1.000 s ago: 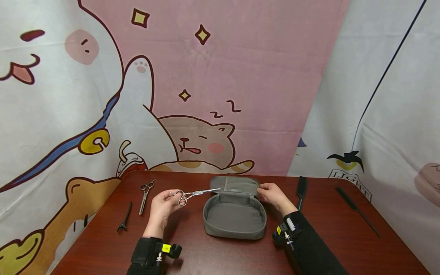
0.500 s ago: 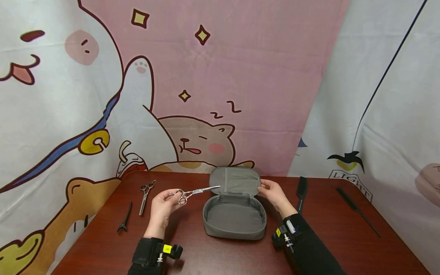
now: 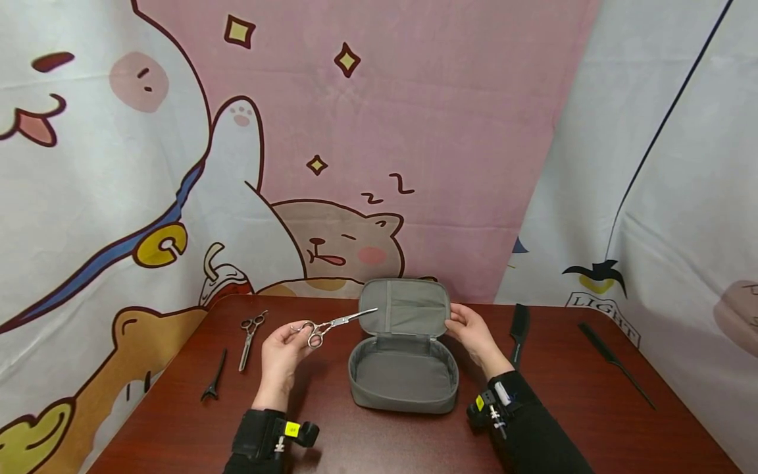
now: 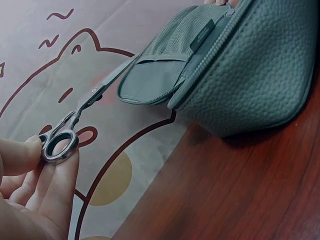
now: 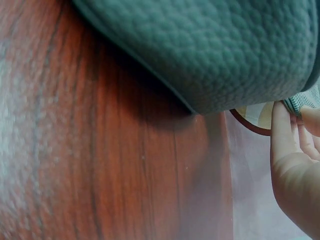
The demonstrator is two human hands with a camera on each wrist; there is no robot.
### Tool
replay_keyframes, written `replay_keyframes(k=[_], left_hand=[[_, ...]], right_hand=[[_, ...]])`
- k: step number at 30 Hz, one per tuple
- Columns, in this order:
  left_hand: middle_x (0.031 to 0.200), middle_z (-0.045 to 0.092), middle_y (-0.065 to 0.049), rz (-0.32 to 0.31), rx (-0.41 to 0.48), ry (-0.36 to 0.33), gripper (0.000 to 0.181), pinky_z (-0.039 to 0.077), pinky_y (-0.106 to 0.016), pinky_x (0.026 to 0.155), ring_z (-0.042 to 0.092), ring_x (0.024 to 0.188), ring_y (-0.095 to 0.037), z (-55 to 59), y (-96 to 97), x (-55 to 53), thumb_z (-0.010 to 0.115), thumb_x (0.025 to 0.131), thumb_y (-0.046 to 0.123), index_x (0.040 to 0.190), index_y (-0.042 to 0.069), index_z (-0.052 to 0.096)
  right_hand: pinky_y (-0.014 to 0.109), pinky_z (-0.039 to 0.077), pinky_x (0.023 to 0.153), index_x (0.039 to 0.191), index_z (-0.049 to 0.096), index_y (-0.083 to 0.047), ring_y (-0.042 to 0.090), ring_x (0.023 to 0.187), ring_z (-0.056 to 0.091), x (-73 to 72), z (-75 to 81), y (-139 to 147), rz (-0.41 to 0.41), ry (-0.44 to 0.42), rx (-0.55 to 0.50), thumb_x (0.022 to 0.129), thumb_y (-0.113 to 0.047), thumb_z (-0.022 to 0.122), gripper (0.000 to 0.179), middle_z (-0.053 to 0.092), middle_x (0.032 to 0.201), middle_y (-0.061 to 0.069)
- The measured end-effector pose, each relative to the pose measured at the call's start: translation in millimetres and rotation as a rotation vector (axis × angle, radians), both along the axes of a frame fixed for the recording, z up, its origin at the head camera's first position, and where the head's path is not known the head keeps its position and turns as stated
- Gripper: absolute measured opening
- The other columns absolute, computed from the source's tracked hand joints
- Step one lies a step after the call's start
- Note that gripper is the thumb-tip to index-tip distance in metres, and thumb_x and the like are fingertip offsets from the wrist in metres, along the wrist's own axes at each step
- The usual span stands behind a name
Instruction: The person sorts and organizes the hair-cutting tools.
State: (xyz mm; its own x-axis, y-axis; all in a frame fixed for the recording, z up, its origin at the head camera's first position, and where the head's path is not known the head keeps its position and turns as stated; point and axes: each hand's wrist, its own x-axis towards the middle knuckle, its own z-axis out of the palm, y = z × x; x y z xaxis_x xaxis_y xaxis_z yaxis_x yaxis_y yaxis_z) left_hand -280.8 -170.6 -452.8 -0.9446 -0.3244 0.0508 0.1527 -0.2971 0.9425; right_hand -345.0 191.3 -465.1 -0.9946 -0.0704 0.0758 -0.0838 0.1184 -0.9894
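A grey zippered case (image 3: 404, 401) stands on the table with its lid (image 3: 417, 306) raised at the back. Between thumb and fingers, my left hand (image 3: 281, 359) pinches silver scissors (image 3: 322, 332) by the finger rings. Their closed blades point right, in front of the lid's left part in the head view. In the left wrist view the scissors (image 4: 62, 146) show their rings at the fingertips. My right hand (image 3: 476, 336) pinches the right edge of the lid; in the right wrist view, thumb and fingers of that hand (image 5: 297, 170) meet at the lid's edge.
On the left of the brown table (image 3: 379, 447) lie a second pair of scissors (image 3: 251, 336) and a black hair clip (image 3: 214, 378). To the right are a wide black comb (image 3: 519, 329) and a black tail comb (image 3: 610, 352). A printed cloth hangs behind.
The lid has been tilted further up by my right hand, so more of its inner mesh pocket shows. My left hand and the scissors have risen slightly.
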Motion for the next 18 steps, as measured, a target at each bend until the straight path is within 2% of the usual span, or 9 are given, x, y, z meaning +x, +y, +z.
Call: replay_keyframes(k=[7,13,18], left_hand=[[0.082,0.071,-0.005,0.006,0.02,0.032,0.018,0.058,-0.032,0.069,0.071,0.069,-0.014,1.1,4.3,0.5,0.066,0.091,-0.007,0.106,-0.015,0.064],[0.08,0.072,-0.006,0.009,0.049,0.044,0.012,0.059,-0.032,0.068,0.071,0.069,-0.015,-0.1,5.8,-0.4,0.065,0.091,-0.009,0.102,-0.011,0.066],[0.083,0.072,-0.008,0.02,0.056,0.05,0.015,0.058,-0.032,0.069,0.071,0.07,-0.015,0.8,6.1,-0.4,0.065,0.091,-0.008,0.105,-0.013,0.066]], right_hand=[[0.038,0.051,0.093,0.139,0.045,0.008,0.011,0.097,0.062,-1.7,-0.3,0.2,-0.007,0.014,-0.033,0.099,0.005,0.051,0.041,0.058,0.122,0.022],[0.045,0.048,0.097,0.139,0.046,0.007,0.011,0.098,0.063,-0.3,-0.4,1.1,-0.005,0.023,-0.023,0.1,0.003,0.052,0.039,0.059,0.12,0.019],[0.046,0.048,0.098,0.138,0.047,0.007,0.01,0.097,0.063,0.4,0.0,0.7,-0.009,0.028,-0.033,0.1,0.004,0.051,0.038,0.059,0.119,0.02]])
